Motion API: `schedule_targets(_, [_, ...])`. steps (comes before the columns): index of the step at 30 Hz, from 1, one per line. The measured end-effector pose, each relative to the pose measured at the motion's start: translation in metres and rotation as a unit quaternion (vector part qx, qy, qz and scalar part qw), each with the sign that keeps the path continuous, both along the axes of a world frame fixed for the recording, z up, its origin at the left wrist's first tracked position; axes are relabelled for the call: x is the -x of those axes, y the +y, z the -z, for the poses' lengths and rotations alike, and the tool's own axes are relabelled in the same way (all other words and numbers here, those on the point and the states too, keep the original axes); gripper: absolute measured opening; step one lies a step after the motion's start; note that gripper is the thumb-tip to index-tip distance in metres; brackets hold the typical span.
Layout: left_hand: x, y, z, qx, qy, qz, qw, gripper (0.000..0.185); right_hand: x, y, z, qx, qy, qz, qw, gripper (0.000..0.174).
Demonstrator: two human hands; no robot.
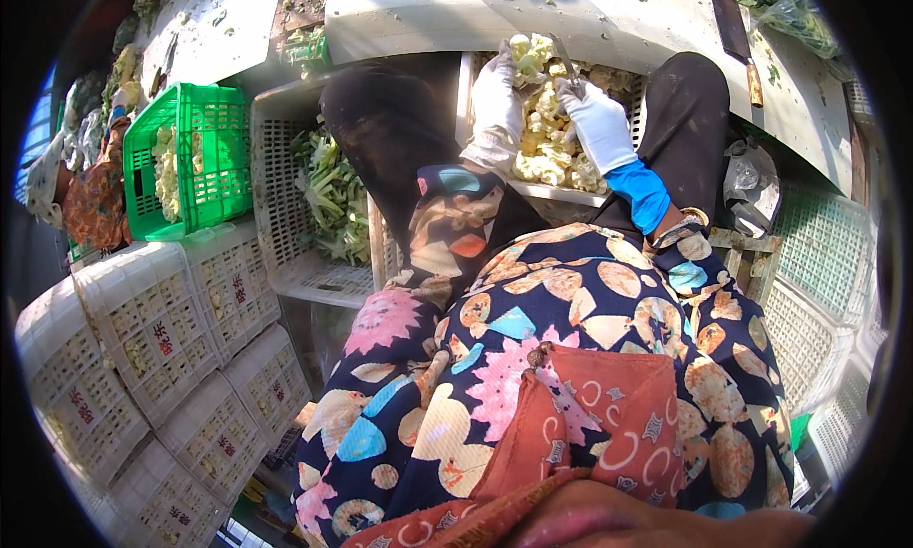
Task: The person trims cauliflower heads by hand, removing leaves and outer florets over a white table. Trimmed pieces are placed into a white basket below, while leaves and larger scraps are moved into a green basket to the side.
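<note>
Both my hands wear pale gloves, over a white plastic basket [556, 193] of cauliflower florets [555, 164] between my knees. My left hand [499, 92] is at the basket's left side, its fingertips beside a cauliflower piece [531, 55]; whether it grips the piece is hard to tell. In my right hand [588, 113], fingers closed, is a small knife [565, 57], its blade pointing up toward the table edge, just right of that piece. A blue cuff covers my right wrist.
A white table [499, 10] spans the front, with a cleaver [735, 35] at right. Left of my leg, a crate [282, 213] holds green leaves [335, 199]. A green basket [214, 156] of florets sits atop stacked white crates [157, 334]. A co-worker's sleeve [96, 206] shows far left. More crates [806, 327] stand right.
</note>
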State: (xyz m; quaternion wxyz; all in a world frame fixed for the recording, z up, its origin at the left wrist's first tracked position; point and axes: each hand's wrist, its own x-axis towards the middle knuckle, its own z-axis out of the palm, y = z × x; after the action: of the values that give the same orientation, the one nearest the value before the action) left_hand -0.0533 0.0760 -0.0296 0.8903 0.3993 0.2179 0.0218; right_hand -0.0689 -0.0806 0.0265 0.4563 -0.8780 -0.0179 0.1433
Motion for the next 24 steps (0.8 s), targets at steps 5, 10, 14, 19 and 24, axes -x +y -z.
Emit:
schedule_targets(5, [0.004,-0.003,-0.012,-0.047,-0.02,-0.016,0.999,0.041,0.009,0.004,0.054,0.077,-0.079,-0.041,0.993,0.043])
schedule_targets(10, [0.004,0.004,-0.004,-0.076,-0.009,0.017,0.997,0.044,0.003,0.005,0.054,0.088,-0.045,-0.067,0.993,0.042])
schedule_targets(14, [0.006,0.01,0.002,-0.108,0.015,0.036,0.993,0.055,-0.003,0.005,0.061,0.128,-0.07,-0.11,0.983,0.039])
schedule_targets(19, [0.008,-0.001,0.001,-0.099,0.024,0.007,0.995,0.046,-0.013,0.012,0.073,0.121,-0.001,-0.091,0.988,0.037])
schedule_targets(24, [0.013,0.0,0.032,-0.159,-0.022,0.017,0.987,0.043,-0.009,0.011,0.075,0.079,0.011,-0.091,0.993,0.033])
